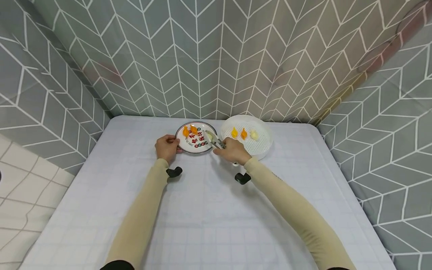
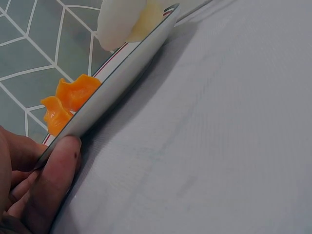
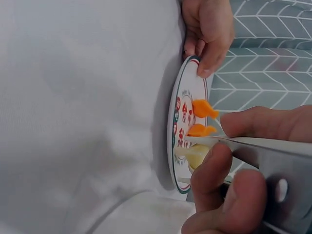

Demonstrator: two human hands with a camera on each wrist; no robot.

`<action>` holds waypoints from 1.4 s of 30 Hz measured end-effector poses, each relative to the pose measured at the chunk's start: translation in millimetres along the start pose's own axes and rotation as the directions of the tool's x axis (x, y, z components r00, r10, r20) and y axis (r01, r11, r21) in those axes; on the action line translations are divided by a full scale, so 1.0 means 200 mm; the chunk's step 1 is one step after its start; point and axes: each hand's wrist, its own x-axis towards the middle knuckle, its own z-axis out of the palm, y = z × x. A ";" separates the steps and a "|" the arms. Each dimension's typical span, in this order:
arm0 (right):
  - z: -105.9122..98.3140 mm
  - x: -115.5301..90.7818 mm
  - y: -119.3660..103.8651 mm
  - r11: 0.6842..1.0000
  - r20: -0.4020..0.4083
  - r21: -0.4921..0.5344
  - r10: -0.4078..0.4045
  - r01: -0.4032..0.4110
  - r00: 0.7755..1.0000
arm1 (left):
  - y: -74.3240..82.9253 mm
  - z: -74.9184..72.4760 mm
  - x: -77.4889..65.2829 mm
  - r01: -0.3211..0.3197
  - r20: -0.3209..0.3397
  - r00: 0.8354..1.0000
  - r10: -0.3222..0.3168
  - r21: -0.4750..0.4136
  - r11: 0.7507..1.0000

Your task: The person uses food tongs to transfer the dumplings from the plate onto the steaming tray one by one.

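Note:
My left hand (image 1: 166, 147) pinches the left rim of a round white plate (image 1: 184, 144) with a dark edge and red lettering, thumb on top and fingers underneath. Two orange dumpling-shaped pieces (image 2: 80, 91) lie on the plate's far left part. My right hand (image 1: 234, 151) grips metal tongs (image 1: 218, 143) with pale tips, which reach over the plate's right side. Right at the tips is a pale yellow dumpling-shaped piece (image 3: 197, 156), low over the plate; I cannot tell whether the tips still squeeze it.
A white round perforated tray (image 1: 264, 149) stands just right of the plate, partly behind my right hand. On it sit a yellow piece (image 1: 234, 132), an orange piece (image 1: 244, 134) and a pale piece (image 1: 254, 135). A patterned wall (image 1: 209, 75) rises behind the white-covered table (image 1: 202, 210).

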 end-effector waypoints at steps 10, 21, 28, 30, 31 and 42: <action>-0.15 -0.08 0.01 1.000 -0.008 0.004 -0.003 0.003 1.000 | 0.00 0.00 0.00 -0.013 0.008 1.000 0.013 0.012 1.000; -0.32 -0.23 0.14 1.000 -0.019 0.015 0.020 -0.019 1.000 | 0.01 -0.01 -0.01 -0.045 -0.002 0.999 0.045 -0.016 0.999; -0.34 -0.28 0.26 0.996 0.023 0.040 0.083 -0.084 0.996 | 0.01 0.00 0.00 -0.033 -0.001 0.999 0.033 -0.015 0.999; -0.34 -0.28 0.28 0.995 0.038 0.043 0.090 -0.092 0.995 | 0.01 0.00 0.01 -0.036 -0.006 0.999 0.036 -0.013 0.999; -0.34 -0.28 0.29 0.995 0.045 0.038 0.091 -0.093 0.995 | 0.02 0.00 0.01 -0.037 -0.008 0.999 0.037 -0.009 0.999; -0.33 -0.25 0.34 0.994 0.126 0.039 0.096 -0.102 0.987 | 0.02 0.01 -0.01 -0.013 -0.006 1.000 0.013 0.014 1.000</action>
